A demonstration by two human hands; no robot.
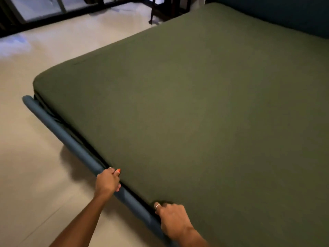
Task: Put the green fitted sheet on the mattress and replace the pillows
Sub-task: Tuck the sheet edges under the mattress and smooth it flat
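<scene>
Green fitted sheet (204, 107) lies flat and smooth across the top of the mattress, reaching from both hands out to the far corners. Few wrinkles visible; one small pucker right at the right fingertips. The mattress itself is fully covered on every side in view, so its own surface cannot be seen.

Left hand (107, 180): fingers curled down over the near edge of the sheet, thumb on top with an orange-painted nail, a ring on one finger. It grips the sheet's edge where that meets the blue padded bed rail (71, 138). Forearm runs back toward the lower left.

Right hand (173, 220): nearer the camera than the left, along the same edge. Fingers bent, knuckles up, tips pushed into the seam between sheet and rail; a ring shows on one finger. It holds the sheet's edge there, with fabric bunched dark just beyond the fingertips. How deep the fingers go cannot be told.

The rail runs beyond the left hand, just beside the mattress edge, to a rounded end at the bed's corner. A dark gap separates rail from sheet along that stretch.

Left of both hands: pale tiled floor (35, 157), with the left arm's shadow on it. Well beyond the hands: dark window frame (44, 20), dark wooden furniture legs (153, 11), and a dark teal headboard (293, 15) at the far right.
</scene>
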